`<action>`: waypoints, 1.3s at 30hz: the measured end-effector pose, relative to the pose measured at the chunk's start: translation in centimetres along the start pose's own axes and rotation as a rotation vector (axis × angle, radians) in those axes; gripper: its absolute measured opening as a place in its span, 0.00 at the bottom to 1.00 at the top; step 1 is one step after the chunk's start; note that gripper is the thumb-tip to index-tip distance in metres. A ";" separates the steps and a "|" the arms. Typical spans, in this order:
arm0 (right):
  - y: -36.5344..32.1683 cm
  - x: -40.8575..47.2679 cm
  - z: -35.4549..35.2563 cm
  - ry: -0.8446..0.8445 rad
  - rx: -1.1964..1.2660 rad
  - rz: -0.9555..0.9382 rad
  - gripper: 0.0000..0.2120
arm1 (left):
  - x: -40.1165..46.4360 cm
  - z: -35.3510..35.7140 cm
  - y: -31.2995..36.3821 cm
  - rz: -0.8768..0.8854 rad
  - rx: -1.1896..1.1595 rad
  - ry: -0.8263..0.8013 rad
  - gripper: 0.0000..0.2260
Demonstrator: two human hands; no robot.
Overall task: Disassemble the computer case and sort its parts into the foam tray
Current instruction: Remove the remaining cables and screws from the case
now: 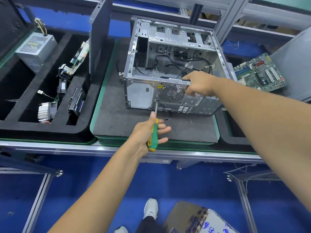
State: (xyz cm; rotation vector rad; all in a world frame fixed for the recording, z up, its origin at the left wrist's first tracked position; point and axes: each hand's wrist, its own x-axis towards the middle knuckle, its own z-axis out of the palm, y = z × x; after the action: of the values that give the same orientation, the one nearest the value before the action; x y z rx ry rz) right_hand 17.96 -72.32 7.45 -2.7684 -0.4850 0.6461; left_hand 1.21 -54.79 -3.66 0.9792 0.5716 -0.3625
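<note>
From our head camera, the computer case (pixel 171 68) sits on the mat, almost bare inside. Our left hand (pixel 148 130) holds the screwdriver (pixel 154 132) at the fan's (pixel 170 94) screw; our right hand (pixel 199 84) grips the rim. The foam tray (pixel 79 130) holds several parts. We think the fan and wires are left.

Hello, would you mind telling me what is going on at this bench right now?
A person is stripping an open computer case on a dark mat. The left hand holds a green-and-yellow screwdriver with its tip at the rear panel beside the fan grille, while the right hand steadies the case's top edge. A power supply already sits in the foam tray.
</note>
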 end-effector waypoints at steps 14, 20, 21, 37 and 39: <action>0.2 0.4 0.3 0.020 0.036 0.039 0.29 | 0.4 0.9 -1.6 0.147 0.007 0.192 0.19; 0.5 0.7 0.4 0.028 0.051 0.047 0.25 | 0.1 0.2 -1.5 0.116 0.082 0.116 0.20; 0.4 0.6 0.4 0.030 0.052 0.049 0.25 | 0.1 0.1 -1.5 0.100 0.105 0.110 0.21; 0.4 0.5 0.4 0.031 0.061 0.068 0.39 | 0.8 0.4 -2.4 0.163 0.119 0.186 0.23; 0.4 0.6 0.4 0.030 0.061 0.069 0.42 | 0.7 0.3 -2.3 0.212 0.132 0.160 0.21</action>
State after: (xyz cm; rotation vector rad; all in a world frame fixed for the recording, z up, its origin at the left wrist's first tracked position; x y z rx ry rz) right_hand 18.35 -72.43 6.72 -2.7437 -0.3584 0.6230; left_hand 0.66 -56.25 -5.54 1.1917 0.5875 -0.1344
